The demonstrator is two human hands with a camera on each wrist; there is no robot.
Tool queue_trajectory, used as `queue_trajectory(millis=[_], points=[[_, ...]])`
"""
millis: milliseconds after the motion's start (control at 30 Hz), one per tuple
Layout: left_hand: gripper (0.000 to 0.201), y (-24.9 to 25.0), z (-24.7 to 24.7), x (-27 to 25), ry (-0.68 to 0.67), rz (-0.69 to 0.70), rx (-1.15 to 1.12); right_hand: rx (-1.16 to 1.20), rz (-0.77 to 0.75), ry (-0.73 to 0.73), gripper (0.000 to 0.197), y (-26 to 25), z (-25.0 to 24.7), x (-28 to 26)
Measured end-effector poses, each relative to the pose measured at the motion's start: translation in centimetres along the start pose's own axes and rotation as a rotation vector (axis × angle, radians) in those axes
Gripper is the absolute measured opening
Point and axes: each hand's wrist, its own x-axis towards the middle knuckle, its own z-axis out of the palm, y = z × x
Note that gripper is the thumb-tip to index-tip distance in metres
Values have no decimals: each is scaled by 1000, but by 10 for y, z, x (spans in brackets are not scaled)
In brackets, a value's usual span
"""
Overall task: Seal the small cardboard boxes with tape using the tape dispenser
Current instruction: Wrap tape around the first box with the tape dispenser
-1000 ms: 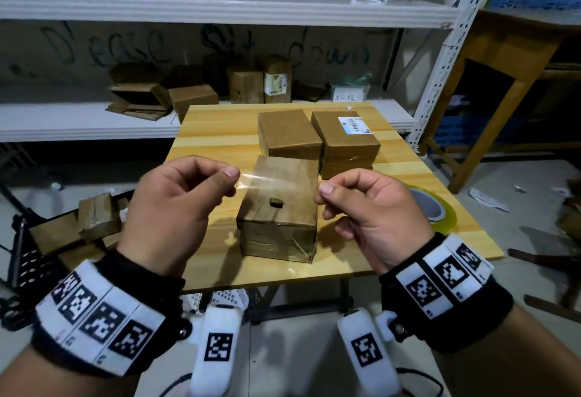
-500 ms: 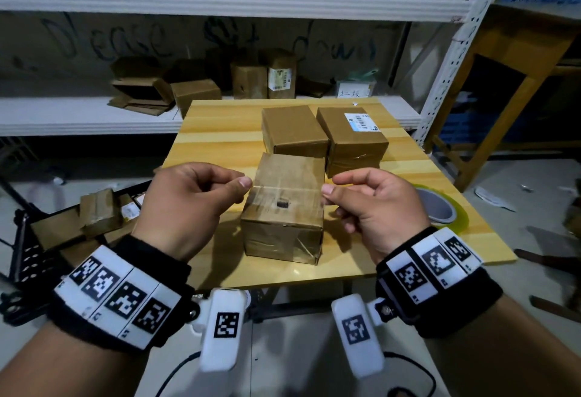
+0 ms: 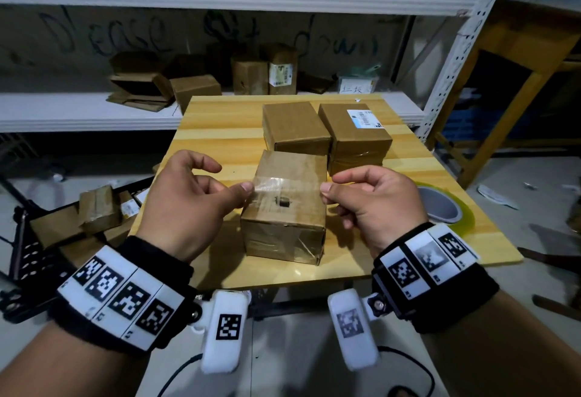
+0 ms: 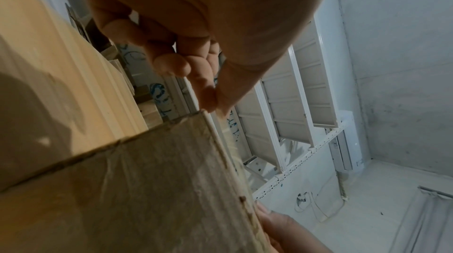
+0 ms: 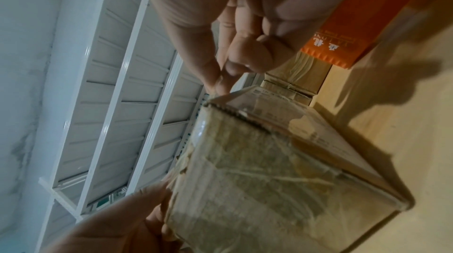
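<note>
A small cardboard box [image 3: 287, 205] stands near the front of the wooden table [image 3: 217, 132]. A strip of clear tape [image 3: 283, 185] stretches across its top. My left hand [image 3: 191, 198] pinches the strip's left end at the box's left edge, thumb against finger [image 4: 208, 100]. My right hand [image 3: 364, 198] pinches the right end at the right edge [image 5: 220, 82]. The box's sides [image 5: 257, 170] carry older wrinkled tape. A yellow-green tape roll [image 3: 440, 205] lies flat on the table behind my right hand.
Two more cardboard boxes [image 3: 295, 126] [image 3: 355, 132] sit behind the one I am taping, the right one bearing a label. White metal shelves [image 3: 78, 110] with more boxes stand behind the table. A black cart [image 3: 34, 239] with boxes is at lower left. A wooden frame [image 3: 509, 82] stands right.
Both hands have lowered the taut tape strip from above the box down onto its top, and my left forefinger has lifted away from the thumb.
</note>
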Motion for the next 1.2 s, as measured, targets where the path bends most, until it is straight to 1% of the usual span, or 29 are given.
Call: queue_trajectory(millis=[200, 333, 433, 567, 700, 767, 900, 1067, 1200], points=[[43, 1, 1, 0, 2, 28, 40, -114, -55, 35, 23, -3, 2, -2], [46, -1, 4, 1, 10, 69, 96, -201, -123, 54, 24, -6, 4, -6], [42, -1, 5, 2, 7, 88, 130, -275, -178, 57, 27, -6, 4, -6], [42, -3, 6, 5, -4, 112, 160, -313, -236, 66, 32, -3, 5, -6], [38, -6, 6, 9, -50, 64, 96, -338, -267, 80, 34, -3, 4, -7], [34, -10, 5, 15, -104, 18, 22, -350, -272, 86, 34, -3, 4, -6], [34, -19, 5, 26, -213, -39, -74, -385, -296, 111, 37, -2, 6, -6], [32, -23, 8, 27, -220, -27, -96, -417, -301, 121, 38, -3, 5, -7], [31, -22, 9, 25, -216, -20, -95, -445, -291, 123, 35, -6, 6, -8]])
